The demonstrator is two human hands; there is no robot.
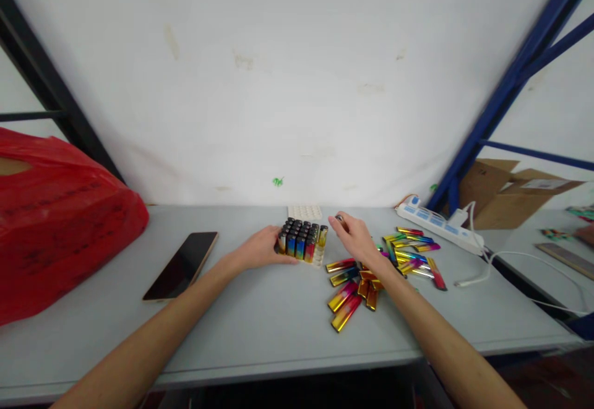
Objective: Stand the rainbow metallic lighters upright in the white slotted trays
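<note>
A white tray [318, 257] holds several upright lighters [300, 247] with black tops and shiny coloured bodies; a few places at its right side hold none. My left hand [265, 247] grips the left side of this block of lighters. My right hand [355, 236] is closed just right of the tray, with the dark end of a lighter [341, 218] showing between its fingers. Under and beside my right forearm, loose lighters [346, 314] in red, gold, blue and purple lie spread on the grey table [241, 335]. More loose lighters [413, 254] lie farther right.
Behind the filled tray, a second white tray [304, 212] lies against the wall. A black phone [182, 265] and a red plastic bag [65, 223] are on the left. At the right are a white power strip [440, 228] with cables and an open cardboard box [505, 195].
</note>
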